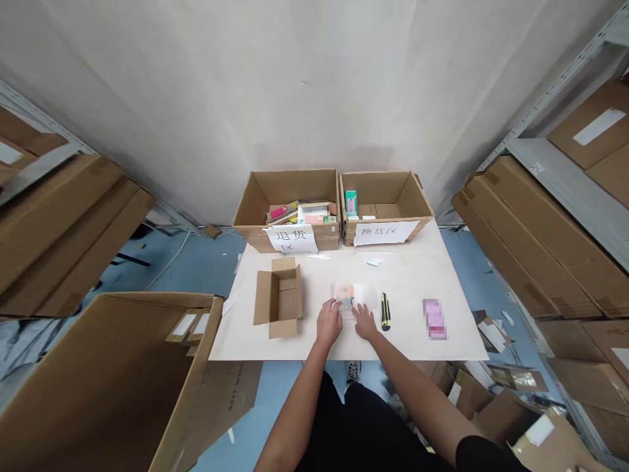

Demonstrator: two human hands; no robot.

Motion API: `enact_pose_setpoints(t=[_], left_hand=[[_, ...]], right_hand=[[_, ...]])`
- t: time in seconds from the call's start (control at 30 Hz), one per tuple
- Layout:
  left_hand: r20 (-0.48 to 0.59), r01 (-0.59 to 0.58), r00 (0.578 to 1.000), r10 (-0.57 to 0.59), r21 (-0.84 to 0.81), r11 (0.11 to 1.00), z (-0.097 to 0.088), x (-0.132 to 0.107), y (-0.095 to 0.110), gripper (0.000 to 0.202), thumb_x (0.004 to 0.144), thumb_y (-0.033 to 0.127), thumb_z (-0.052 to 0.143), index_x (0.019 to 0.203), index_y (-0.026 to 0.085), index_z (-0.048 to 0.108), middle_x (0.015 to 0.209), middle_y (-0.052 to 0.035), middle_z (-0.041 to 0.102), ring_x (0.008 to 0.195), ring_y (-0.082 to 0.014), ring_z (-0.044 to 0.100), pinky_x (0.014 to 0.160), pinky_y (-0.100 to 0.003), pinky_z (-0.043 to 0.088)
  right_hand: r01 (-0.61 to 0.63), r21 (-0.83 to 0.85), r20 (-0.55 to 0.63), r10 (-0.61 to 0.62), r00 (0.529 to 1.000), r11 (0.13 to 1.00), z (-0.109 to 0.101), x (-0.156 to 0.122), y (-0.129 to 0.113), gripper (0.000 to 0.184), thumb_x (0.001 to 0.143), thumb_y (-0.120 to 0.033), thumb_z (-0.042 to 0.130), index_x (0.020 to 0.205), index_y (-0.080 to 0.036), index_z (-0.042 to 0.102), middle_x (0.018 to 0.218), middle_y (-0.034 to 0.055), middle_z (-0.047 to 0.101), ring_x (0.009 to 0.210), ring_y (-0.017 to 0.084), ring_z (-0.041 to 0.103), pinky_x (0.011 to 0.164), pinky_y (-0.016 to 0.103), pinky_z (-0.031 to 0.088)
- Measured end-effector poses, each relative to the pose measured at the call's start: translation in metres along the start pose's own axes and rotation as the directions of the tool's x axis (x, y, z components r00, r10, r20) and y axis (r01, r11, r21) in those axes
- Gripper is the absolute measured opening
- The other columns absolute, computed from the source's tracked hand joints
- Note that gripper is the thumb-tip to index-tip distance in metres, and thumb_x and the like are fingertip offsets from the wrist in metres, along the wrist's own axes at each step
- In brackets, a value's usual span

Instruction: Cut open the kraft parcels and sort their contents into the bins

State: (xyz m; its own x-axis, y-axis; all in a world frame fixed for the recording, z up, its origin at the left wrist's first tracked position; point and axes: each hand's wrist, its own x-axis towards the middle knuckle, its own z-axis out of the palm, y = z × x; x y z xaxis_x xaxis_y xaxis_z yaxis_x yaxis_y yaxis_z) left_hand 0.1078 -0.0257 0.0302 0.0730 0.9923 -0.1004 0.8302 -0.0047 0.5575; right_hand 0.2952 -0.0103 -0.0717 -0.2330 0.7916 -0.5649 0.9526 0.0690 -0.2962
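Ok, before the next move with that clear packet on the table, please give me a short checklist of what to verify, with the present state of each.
1. Left hand and right hand are both on the near edge of the clear packet: ok.
2. Firm pinch or only a touch: cannot tell.
3. Clear packet lies flat on the table, away from its edge: ok.
4. Utility knife lies close beside the right hand and seems apart from it: ok.
5. Knife blade retracted: cannot tell.
6. Small open box left of the hands, flaps open, nothing over the opening: ok.
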Motion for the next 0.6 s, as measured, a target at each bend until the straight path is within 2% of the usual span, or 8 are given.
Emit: enact_pose_setpoints(t=[0.07,0.13,0.23,0.33,0.4,0.43,0.5,0.6], left_hand=[[0.193,0.003,0.981,-0.005,0.013,1.000,0.027,0.015,0.006,0.058,0.089,0.008,0.052,0.143,0.027,0.062,0.161,-0.0098,0.047,0.149,-0.0302,0.040,0.118,-0.046,0.043],[0.357,0.035,0.932,-0.055,0.063,0.997,0.050,0.025,0.000,0.063,0.085,0.006,0.056,0.143,0.029,0.062,0.170,-0.0099,0.034,0.155,-0.0347,0.031,0.117,-0.051,0.042],[0.448,0.085,0.885,-0.126,0.112,0.990,0.076,0.031,-0.021,0.068,0.083,0.008,0.059,0.147,0.029,0.057,0.173,-0.0116,0.026,0.158,-0.0382,0.025,0.116,-0.058,0.039],[0.362,0.168,0.917,-0.170,0.038,0.985,0.086,0.027,-0.048,0.071,0.084,0.009,0.054,0.153,0.025,0.049,0.170,-0.0133,0.034,0.156,-0.0326,0.030,0.119,-0.053,0.039],[0.253,0.304,0.925,-0.282,-0.048,0.952,0.084,0.019,-0.068,0.073,0.082,0.008,0.051,0.154,0.018,0.046,0.166,-0.0164,0.041,0.154,-0.0280,0.036,0.121,-0.044,0.037],[0.195,0.392,0.909,-0.368,-0.101,0.914,0.081,0.013,-0.077,0.073,0.082,0.007,0.051,0.154,0.015,0.045,0.164,-0.0181,0.043,0.153,-0.0266,0.038,0.122,-0.040,0.036],[0.108,0.542,0.840,-0.531,-0.198,0.817,0.073,0.000,-0.093,0.073,0.081,0.008,0.051,0.154,0.011,0.045,0.159,-0.0204,0.047,0.150,-0.0267,0.043,0.121,-0.036,0.037],[0.001,0.624,0.758,-0.652,-0.288,0.726,0.063,-0.018,-0.102,0.067,0.086,0.014,0.049,0.153,0.014,0.045,0.148,-0.0190,0.057,0.137,-0.0279,0.058,0.114,-0.039,0.045]], right_hand=[[0.012,0.011,-0.001,-0.012,1.000,1.000,0.002,0.002,-0.003,0.089,0.082,-0.010,0.051,0.167,-0.022,0.028,0.176,0.0105,0.016,0.162,0.034,0.008,0.125,0.054,0.022],[-0.009,0.038,0.013,0.008,1.000,0.999,0.008,0.001,-0.003,0.091,0.083,-0.009,0.051,0.168,-0.019,0.023,0.175,0.0131,0.015,0.162,0.033,0.012,0.124,0.049,0.027],[-0.047,0.051,0.040,0.045,0.998,0.998,0.017,-0.004,0.002,0.096,0.081,-0.009,0.052,0.170,-0.024,0.017,0.176,0.0124,0.011,0.162,0.031,0.013,0.123,0.048,0.030],[-0.076,0.021,0.057,0.075,0.996,0.997,0.020,-0.011,0.005,0.099,0.080,-0.009,0.052,0.169,-0.032,0.016,0.177,0.0065,0.008,0.163,0.029,0.010,0.125,0.055,0.024],[-0.130,-0.001,0.033,0.130,0.991,0.991,0.016,-0.014,0.001,0.094,0.083,-0.011,0.052,0.169,-0.033,0.019,0.176,0.0065,0.014,0.163,0.031,0.011,0.126,0.061,0.018],[-0.162,-0.009,-0.007,0.162,0.987,0.987,0.013,-0.014,-0.003,0.091,0.085,-0.013,0.051,0.169,-0.030,0.020,0.176,0.0080,0.017,0.163,0.032,0.010,0.126,0.062,0.015],[-0.190,-0.019,-0.119,0.186,0.975,0.982,0.008,-0.010,-0.013,0.086,0.089,-0.016,0.050,0.169,-0.023,0.020,0.175,0.0108,0.019,0.163,0.035,0.004,0.128,0.061,0.010],[-0.100,-0.027,-0.159,0.094,0.983,0.995,0.006,-0.002,-0.026,0.089,0.090,-0.013,0.048,0.170,-0.021,0.011,0.177,0.0082,0.010,0.163,0.034,-0.001,0.129,0.054,0.014]])
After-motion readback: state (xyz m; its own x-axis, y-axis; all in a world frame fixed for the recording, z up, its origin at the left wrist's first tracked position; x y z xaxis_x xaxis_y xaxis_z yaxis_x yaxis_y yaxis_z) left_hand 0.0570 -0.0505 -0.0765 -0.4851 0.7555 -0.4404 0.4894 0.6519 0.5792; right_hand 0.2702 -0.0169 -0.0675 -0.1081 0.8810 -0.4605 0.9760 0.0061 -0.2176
